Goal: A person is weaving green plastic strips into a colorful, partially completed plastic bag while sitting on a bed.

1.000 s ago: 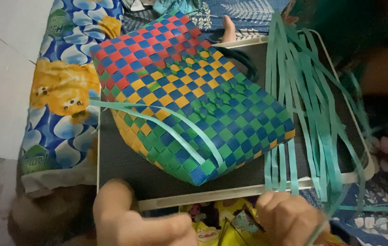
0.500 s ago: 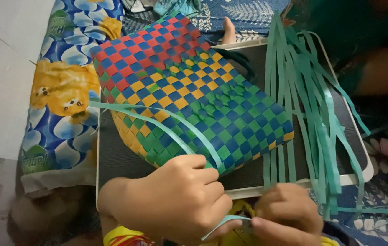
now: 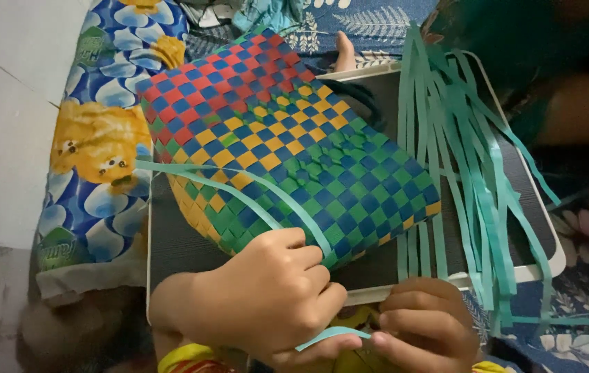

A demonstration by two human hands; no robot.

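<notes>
A woven basket [image 3: 287, 145] in red, blue, yellow and green checks lies tilted on a dark grey board [image 3: 177, 242]. Two teal strips [image 3: 218, 185] run across its lower left face. My left hand [image 3: 267, 297] rests on the basket's near corner, fingers curled, pinching a teal strip end [image 3: 329, 336] together with my right hand [image 3: 422, 324], which sits just below the board's front edge.
A bundle of loose teal strips [image 3: 460, 159] drapes over the board's right side. A blue floral cloth [image 3: 101, 152] with yellow figures lies to the left, beside pale floor tiles. Another person's arm [image 3: 578, 110] and foot [image 3: 345, 52] are at the far side.
My left hand has moved up from below the board onto the basket's near corner. My right hand shifted slightly left, and both now pinch a teal strip end.
</notes>
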